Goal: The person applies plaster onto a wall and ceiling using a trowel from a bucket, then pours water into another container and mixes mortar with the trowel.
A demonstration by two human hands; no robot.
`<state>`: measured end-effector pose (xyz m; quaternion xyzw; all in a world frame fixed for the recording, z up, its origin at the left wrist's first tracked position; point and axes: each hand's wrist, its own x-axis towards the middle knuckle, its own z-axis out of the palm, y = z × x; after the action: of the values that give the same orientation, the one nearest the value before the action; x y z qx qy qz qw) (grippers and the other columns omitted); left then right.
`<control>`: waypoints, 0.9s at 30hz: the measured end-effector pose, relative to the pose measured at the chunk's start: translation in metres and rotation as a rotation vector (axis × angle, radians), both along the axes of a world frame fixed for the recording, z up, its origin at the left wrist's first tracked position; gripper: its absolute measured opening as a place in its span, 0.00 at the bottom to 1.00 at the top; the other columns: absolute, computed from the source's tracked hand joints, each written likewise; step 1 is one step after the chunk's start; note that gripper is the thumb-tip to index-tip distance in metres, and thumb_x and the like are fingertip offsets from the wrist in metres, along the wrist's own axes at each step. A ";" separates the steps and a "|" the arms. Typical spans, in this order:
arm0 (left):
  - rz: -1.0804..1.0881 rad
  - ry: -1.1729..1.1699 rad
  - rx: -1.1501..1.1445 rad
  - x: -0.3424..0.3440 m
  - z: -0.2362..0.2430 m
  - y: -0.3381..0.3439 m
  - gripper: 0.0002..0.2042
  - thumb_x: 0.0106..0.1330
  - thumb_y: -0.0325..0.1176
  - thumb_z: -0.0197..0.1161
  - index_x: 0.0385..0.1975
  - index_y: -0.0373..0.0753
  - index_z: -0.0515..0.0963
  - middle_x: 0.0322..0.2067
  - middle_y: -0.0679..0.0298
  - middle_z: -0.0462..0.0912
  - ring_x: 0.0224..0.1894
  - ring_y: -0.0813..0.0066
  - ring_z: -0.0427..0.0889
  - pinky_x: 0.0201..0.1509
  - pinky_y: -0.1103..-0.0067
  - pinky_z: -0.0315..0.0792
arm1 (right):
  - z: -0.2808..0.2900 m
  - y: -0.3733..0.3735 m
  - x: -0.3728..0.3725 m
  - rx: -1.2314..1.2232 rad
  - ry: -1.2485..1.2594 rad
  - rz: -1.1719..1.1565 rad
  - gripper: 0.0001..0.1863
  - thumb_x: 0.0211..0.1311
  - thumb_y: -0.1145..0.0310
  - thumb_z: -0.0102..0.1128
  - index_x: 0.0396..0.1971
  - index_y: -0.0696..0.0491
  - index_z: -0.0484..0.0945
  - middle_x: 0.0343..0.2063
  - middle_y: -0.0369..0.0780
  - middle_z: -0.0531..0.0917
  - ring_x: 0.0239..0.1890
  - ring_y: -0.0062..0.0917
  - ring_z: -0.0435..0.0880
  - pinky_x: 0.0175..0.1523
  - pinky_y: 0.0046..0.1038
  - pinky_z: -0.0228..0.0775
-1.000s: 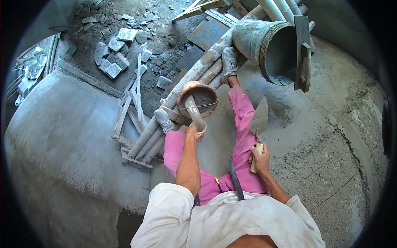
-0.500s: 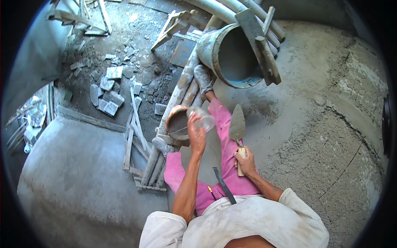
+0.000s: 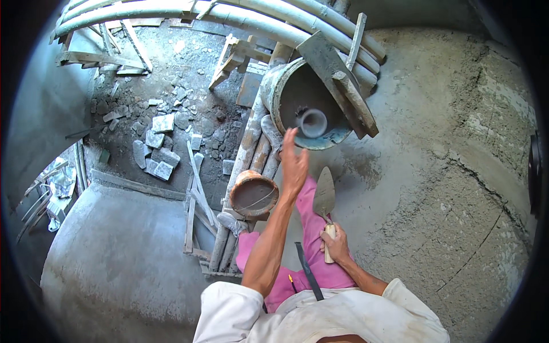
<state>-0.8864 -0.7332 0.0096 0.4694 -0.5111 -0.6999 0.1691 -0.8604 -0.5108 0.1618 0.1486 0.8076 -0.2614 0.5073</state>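
Note:
My left hand (image 3: 294, 166) reaches toward the large bucket (image 3: 275, 94), its fingers stretched out and apart with nothing in them. A translucent plastic cup (image 3: 313, 123) is just beyond the fingertips, over the grey contents of that bucket. A wooden-handled trowel (image 3: 324, 197) is in my right hand (image 3: 337, 244), its pointed blade facing away from me above my pink trouser leg. To the left of my left forearm stands a small orange bucket (image 3: 238, 179) holding grey, wet-looking material, with a thin line across it.
Across the large bucket's right side leans a grey wooden float (image 3: 331, 71) with a bar handle. Poles (image 3: 251, 134) run beneath my feet, and curved pipes (image 3: 246, 17) cross the far side. Broken blocks (image 3: 163, 123) litter the lower floor at left. Rough mortar (image 3: 434, 211) covers the right surface.
My left hand has moved away from the small bucket toward the large one and let go of the cup, which is now in the large bucket. My right hand still grips the trowel.

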 end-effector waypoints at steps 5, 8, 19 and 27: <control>-0.281 -0.606 -0.440 0.177 -0.044 0.025 0.32 0.60 0.30 0.63 0.67 0.42 0.63 0.68 0.49 0.62 0.72 0.48 0.55 0.75 0.58 0.48 | -0.002 -0.007 0.004 -0.004 0.014 0.056 0.10 0.62 0.71 0.62 0.39 0.58 0.71 0.18 0.36 0.77 0.14 0.19 0.77 0.18 0.24 0.71; -0.749 -0.775 -0.380 0.273 -0.073 0.045 0.34 0.58 0.42 0.67 0.66 0.47 0.65 0.67 0.51 0.63 0.71 0.52 0.58 0.73 0.48 0.47 | -0.005 -0.005 0.014 -0.005 0.031 0.093 0.10 0.63 0.72 0.62 0.39 0.58 0.71 0.18 0.36 0.77 0.15 0.19 0.77 0.18 0.24 0.71; -0.797 -0.752 -0.055 0.361 -0.078 0.144 0.31 0.57 0.49 0.70 0.63 0.58 0.70 0.64 0.57 0.70 0.66 0.55 0.67 0.66 0.45 0.56 | 0.002 -0.020 0.030 -0.077 0.062 0.304 0.10 0.64 0.71 0.60 0.40 0.54 0.69 0.18 0.35 0.75 0.14 0.21 0.76 0.19 0.25 0.73; -1.117 -0.739 -0.324 0.371 -0.124 0.188 0.44 0.57 0.38 0.70 0.73 0.62 0.52 0.73 0.63 0.53 0.77 0.51 0.44 0.72 0.39 0.41 | 0.004 -0.007 0.051 -0.133 0.046 0.358 0.11 0.64 0.70 0.59 0.40 0.54 0.68 0.22 0.37 0.76 0.15 0.21 0.77 0.19 0.25 0.72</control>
<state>-0.5155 -0.5455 -0.1143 0.3123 -0.7986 -0.3913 -0.3342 -0.8092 -0.5183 0.1660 -0.0372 0.8134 -0.2230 0.5359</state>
